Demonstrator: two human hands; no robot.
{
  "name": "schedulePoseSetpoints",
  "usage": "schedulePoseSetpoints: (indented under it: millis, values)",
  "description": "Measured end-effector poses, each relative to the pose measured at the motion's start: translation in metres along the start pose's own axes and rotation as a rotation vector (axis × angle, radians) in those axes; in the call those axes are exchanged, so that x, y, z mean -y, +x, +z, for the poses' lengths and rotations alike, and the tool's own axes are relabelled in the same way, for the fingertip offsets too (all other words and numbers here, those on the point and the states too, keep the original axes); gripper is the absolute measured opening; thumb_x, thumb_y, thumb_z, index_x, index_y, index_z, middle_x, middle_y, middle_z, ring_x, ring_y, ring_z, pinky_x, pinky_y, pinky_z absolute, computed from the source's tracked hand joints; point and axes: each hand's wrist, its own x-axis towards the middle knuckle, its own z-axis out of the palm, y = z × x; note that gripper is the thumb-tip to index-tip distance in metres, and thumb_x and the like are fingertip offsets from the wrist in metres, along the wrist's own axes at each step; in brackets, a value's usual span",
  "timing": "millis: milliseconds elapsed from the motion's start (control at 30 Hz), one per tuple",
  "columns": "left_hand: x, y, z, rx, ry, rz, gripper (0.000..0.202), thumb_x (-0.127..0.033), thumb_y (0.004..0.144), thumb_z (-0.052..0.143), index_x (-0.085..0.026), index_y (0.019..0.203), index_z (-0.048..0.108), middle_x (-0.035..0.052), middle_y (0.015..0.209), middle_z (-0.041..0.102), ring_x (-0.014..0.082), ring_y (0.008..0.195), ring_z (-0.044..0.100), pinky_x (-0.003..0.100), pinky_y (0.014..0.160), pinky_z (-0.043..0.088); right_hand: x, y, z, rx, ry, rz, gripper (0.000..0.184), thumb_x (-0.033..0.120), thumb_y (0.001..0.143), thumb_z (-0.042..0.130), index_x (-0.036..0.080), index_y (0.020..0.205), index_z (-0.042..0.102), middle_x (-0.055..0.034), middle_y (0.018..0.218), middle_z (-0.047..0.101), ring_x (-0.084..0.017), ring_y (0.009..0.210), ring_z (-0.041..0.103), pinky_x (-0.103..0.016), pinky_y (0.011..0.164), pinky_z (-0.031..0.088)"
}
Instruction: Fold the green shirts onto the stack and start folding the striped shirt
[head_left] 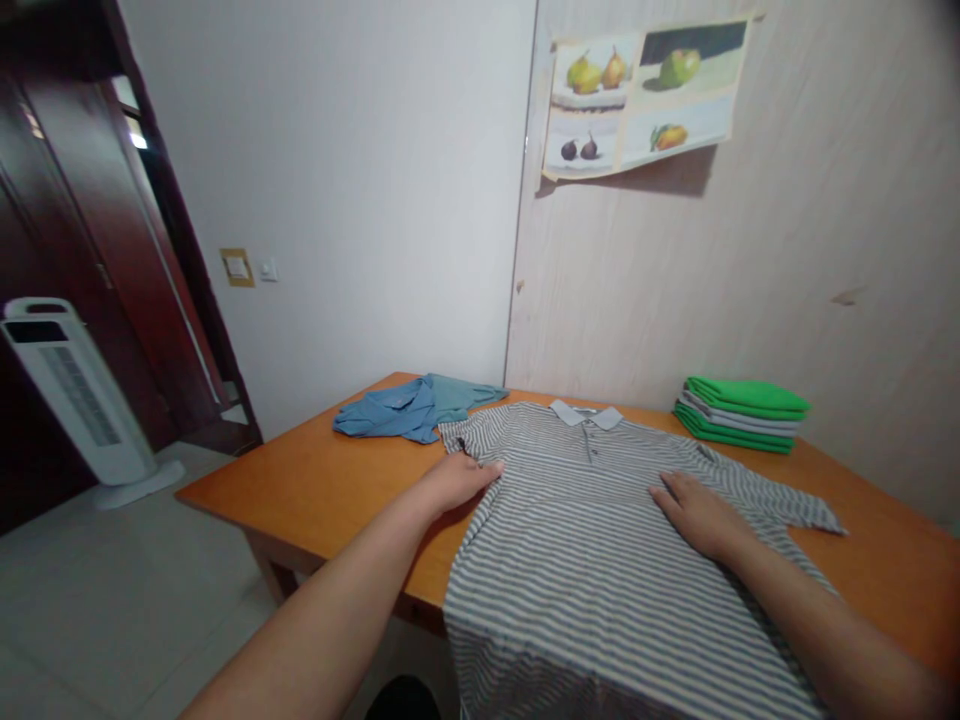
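Note:
A grey-and-white striped polo shirt (592,540) lies spread face up on the orange wooden table (322,490), its collar toward the wall and its hem hanging over the near edge. My left hand (459,478) rests at the shirt's left side just below the sleeve, fingers together and flat on the fabric edge. My right hand (697,512) lies flat and open on the shirt's right chest area, fingers stretched toward the middle.
A crumpled blue shirt (416,405) lies at the table's far left. A stack of folded green and grey shirts (742,412) sits at the far right by the wall. A white tower fan (79,400) stands on the floor at left, near a dark wooden door.

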Motion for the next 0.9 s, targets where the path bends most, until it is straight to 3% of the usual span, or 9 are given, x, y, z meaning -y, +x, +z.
schedulePoseSetpoints:
  millis: [67, 133, 333, 533, 767, 833, 900]
  values:
    - [-0.005, -0.004, 0.006, 0.105, -0.267, -0.066, 0.047, -0.06, 0.07, 0.074, -0.015, 0.067, 0.061, 0.0025, 0.065, 0.064, 0.0153, 0.061, 0.055, 0.025, 0.057, 0.039, -0.001, 0.001, 0.0, -0.002, -0.004, -0.007, 0.066, 0.051, 0.1, 0.029, 0.006, 0.145, 0.048, -0.0207, 0.152, 0.047, -0.033, 0.143, 0.039, -0.046, 0.118, 0.028]
    - [-0.009, -0.007, 0.011, 0.164, -0.389, -0.102, 0.041, -0.055, 0.073, 0.073, -0.016, 0.078, 0.063, 0.0039, 0.077, 0.069, 0.0142, 0.064, 0.059, 0.024, 0.06, 0.045, -0.002, 0.002, 0.001, -0.01, -0.009, -0.008, 0.066, 0.051, 0.1, 0.029, 0.006, 0.144, 0.049, -0.0204, 0.151, 0.048, -0.033, 0.142, 0.041, -0.045, 0.118, 0.029]
    - [-0.004, -0.009, 0.012, 0.202, -0.638, -0.182, 0.026, -0.041, 0.078, 0.069, -0.017, 0.085, 0.061, 0.0056, 0.081, 0.072, 0.017, 0.072, 0.068, 0.029, 0.07, 0.056, -0.005, 0.004, 0.003, -0.025, 0.001, -0.038, 0.069, 0.053, 0.099, 0.028, 0.005, 0.144, 0.049, -0.0208, 0.149, 0.05, -0.033, 0.141, 0.043, -0.047, 0.116, 0.031]
    - [0.006, -0.016, 0.003, 0.214, -0.664, -0.234, 0.034, -0.026, 0.065, 0.083, -0.014, 0.09, 0.063, 0.0056, 0.078, 0.072, 0.0177, 0.065, 0.069, 0.026, 0.059, 0.054, -0.006, 0.004, 0.005, -0.031, 0.007, -0.024, 0.071, 0.054, 0.099, 0.027, 0.005, 0.144, 0.049, -0.0215, 0.15, 0.048, -0.034, 0.142, 0.041, -0.048, 0.116, 0.031]
    - [0.011, -0.032, -0.026, 0.195, -0.677, -0.192, 0.058, -0.023, 0.058, 0.089, -0.015, 0.106, 0.058, 0.0066, 0.094, 0.072, 0.0171, 0.076, 0.07, 0.028, 0.07, 0.055, -0.003, 0.003, 0.001, -0.025, 0.015, -0.027, 0.07, 0.054, 0.099, 0.028, 0.005, 0.145, 0.049, -0.0202, 0.151, 0.048, -0.033, 0.142, 0.041, -0.046, 0.117, 0.03]
    - [0.015, -0.035, -0.038, 0.19, -0.625, -0.206, 0.06, -0.026, 0.061, 0.088, -0.016, 0.11, 0.055, 0.0032, 0.089, 0.07, 0.0116, 0.064, 0.065, 0.022, 0.059, 0.05, -0.003, 0.002, 0.001, -0.029, 0.019, -0.024, 0.07, 0.054, 0.099, 0.028, 0.006, 0.145, 0.049, -0.0198, 0.15, 0.048, -0.033, 0.142, 0.041, -0.046, 0.117, 0.031]
    - [0.018, -0.037, -0.047, 0.175, -0.539, -0.215, 0.061, -0.032, 0.065, 0.086, -0.018, 0.114, 0.053, -0.0023, 0.079, 0.066, 0.0048, 0.046, 0.051, 0.017, 0.045, 0.035, -0.004, 0.003, 0.002, -0.033, 0.019, -0.018, 0.07, 0.054, 0.098, 0.028, 0.006, 0.145, 0.049, -0.0197, 0.15, 0.049, -0.032, 0.142, 0.042, -0.045, 0.117, 0.031]
